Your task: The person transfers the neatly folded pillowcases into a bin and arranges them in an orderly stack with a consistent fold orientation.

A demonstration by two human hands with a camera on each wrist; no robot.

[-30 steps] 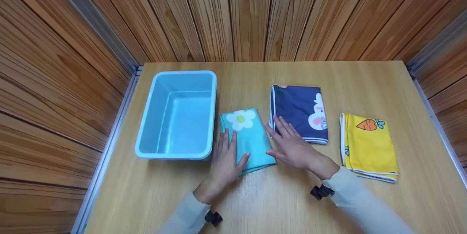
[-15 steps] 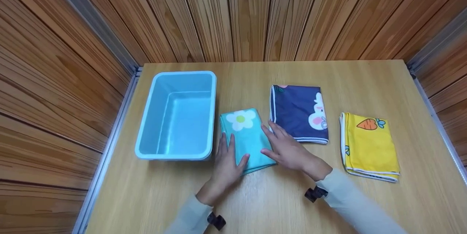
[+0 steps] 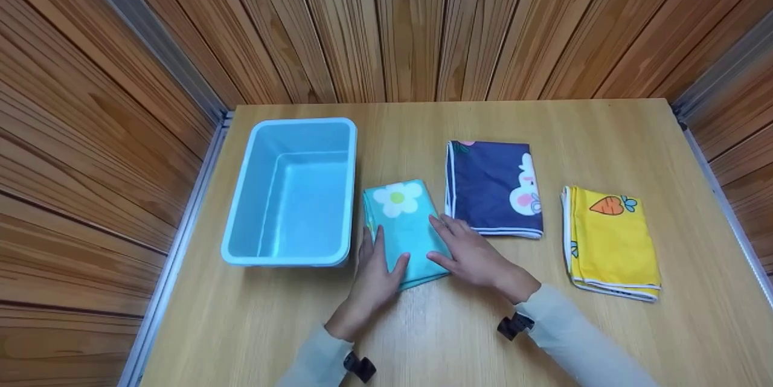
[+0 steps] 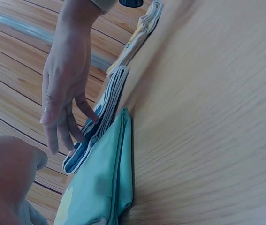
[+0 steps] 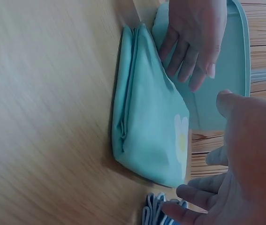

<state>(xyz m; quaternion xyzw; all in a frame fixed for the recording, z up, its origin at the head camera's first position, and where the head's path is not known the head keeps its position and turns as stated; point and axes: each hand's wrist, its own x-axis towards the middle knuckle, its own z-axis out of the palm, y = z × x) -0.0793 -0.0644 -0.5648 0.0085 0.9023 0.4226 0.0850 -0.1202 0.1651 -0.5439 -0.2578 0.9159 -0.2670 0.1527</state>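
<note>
Wood-grain panels (image 3: 410, 25) stand behind the wooden worktop (image 3: 435, 345) and on both sides of it. On it at left: light-blue rectangular plastic tub (image 3: 284, 260), upright, nothing seen inside.

Three folded fabric cloths, roughly alike in size. Yellow with a carrot print (image 3: 610, 242), far right. Navy with white trim and a rabbit print (image 3: 489, 188), set further back. Turquoise with a white flower print (image 3: 407, 233), lying flat just right of the tub, between the hands.

Left hand (image 3: 374, 278): fingers extended along the turquoise cloth's left edge, thumb over its near part. Right hand (image 3: 477, 257): fingers loosely spread at the opposite edge. Neither grip has hold of anything; whether the fingertips touch fabric, cannot tell.

Change over the last second: right hand has shifted left, off the navy cloth's face and in toward the turquoise one. Judgement: the two hands now bracket that single cloth, which is the piece being worked.

Edges and room: only a narrow strip of worktop between tub and turquoise cloth, occupied by the left fingers. Navy's near-left corner sits close to the right fingertips. Wider strip toward the person.
</note>
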